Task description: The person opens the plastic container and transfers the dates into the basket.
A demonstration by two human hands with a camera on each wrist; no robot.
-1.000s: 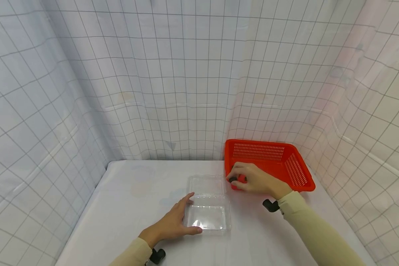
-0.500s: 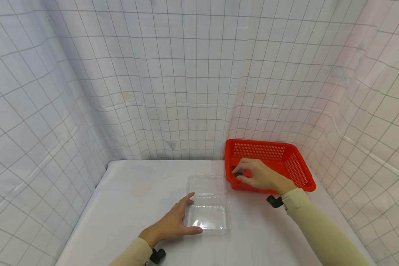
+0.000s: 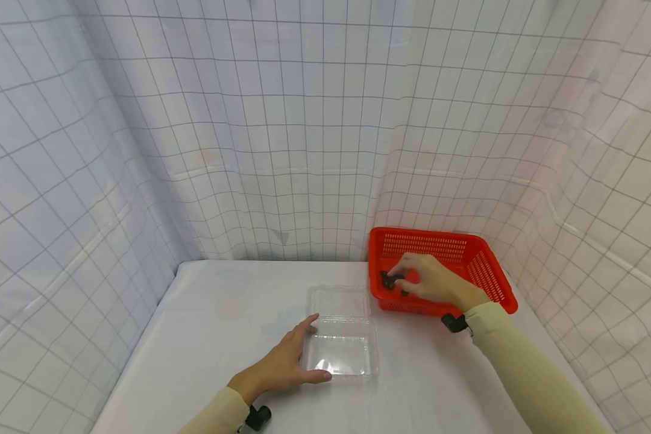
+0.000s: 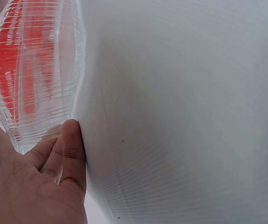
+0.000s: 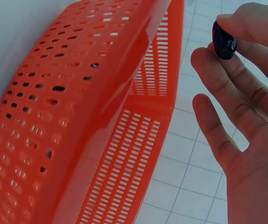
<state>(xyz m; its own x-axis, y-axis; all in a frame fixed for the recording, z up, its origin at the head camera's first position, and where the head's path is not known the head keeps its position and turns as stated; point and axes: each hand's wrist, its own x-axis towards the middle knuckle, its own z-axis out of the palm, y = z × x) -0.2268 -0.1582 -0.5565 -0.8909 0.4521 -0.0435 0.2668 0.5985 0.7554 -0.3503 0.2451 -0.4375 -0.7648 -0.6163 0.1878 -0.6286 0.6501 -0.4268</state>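
In the head view my left hand (image 3: 282, 364) rests at the left side of a clear plastic hinged box (image 3: 339, 354) lying unfolded on the table. Its thumb is along the front edge and its fingers spread near the hinge; the left wrist view shows the fingers against the ribbed wall (image 4: 45, 93). My right hand (image 3: 425, 278) is over the left front part of a red basket (image 3: 483, 271). Between thumb and fingers it pinches a small glossy, dark oval thing (image 5: 224, 42), whose kind I cannot tell. Several similar dark things (image 3: 387, 279) show beneath, partly hidden by the hand.
The basket has slotted walls (image 5: 124, 158) and stands at the table's back right, right of the box. A white cloth covers the table (image 3: 211, 319). White gridded sheets (image 3: 304, 150) close off the back and both sides.
My right hand has moved back and slightly right, from the basket's front left rim to over its inside, uncovering more dark things. My left hand and the box stay put.
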